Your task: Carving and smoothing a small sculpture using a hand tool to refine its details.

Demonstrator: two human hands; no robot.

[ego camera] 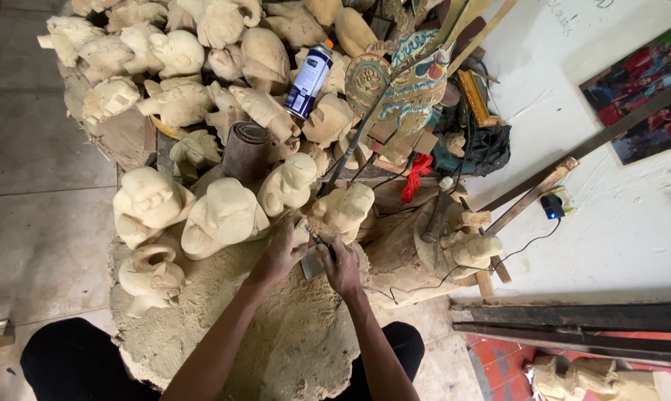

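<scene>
My left hand [283, 249] and my right hand [341, 269] meet over a small grey flat piece [312, 265] on a sawdust-covered stump [276, 334]. A thin dark carving tool [319, 240] sticks out between the two hands; the right hand's fingers are curled round it. The left hand presses on the piece beside a pale unpainted wooden figure [344, 208]. Its fingers hide what lies under them.
Several pale carved wooden figures [220, 215] crowd the far side of the stump and pile up behind. A blue and white spray can [308, 79], a roll of sandpaper [246, 151], a painted flat puppet [395, 78] and a plug with a blue light [551, 206] lie beyond.
</scene>
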